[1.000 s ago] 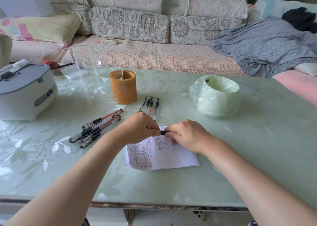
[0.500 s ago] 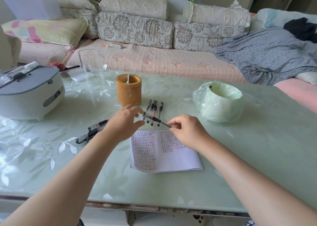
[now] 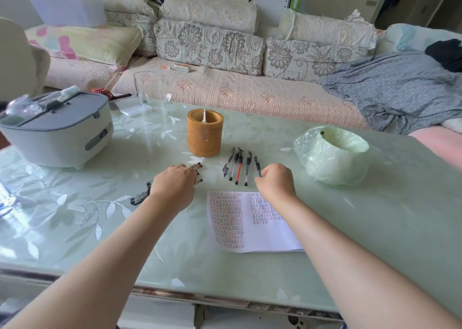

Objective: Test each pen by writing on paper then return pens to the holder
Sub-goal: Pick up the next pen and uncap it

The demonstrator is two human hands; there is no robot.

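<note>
The left hand (image 3: pixel 175 186) covers the near, slanted heap of thin black and red pens (image 3: pixel 141 195), its grip hidden, while the right hand (image 3: pixel 275 181) pinches one thin black pen (image 3: pixel 257 165).

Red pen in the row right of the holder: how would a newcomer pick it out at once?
Find the round tan pen holder near the middle of the table. Just right of it, a row of pens runs side by side above the written paper. The red pen is third from the left, the only one there with a red barrel.
</note>
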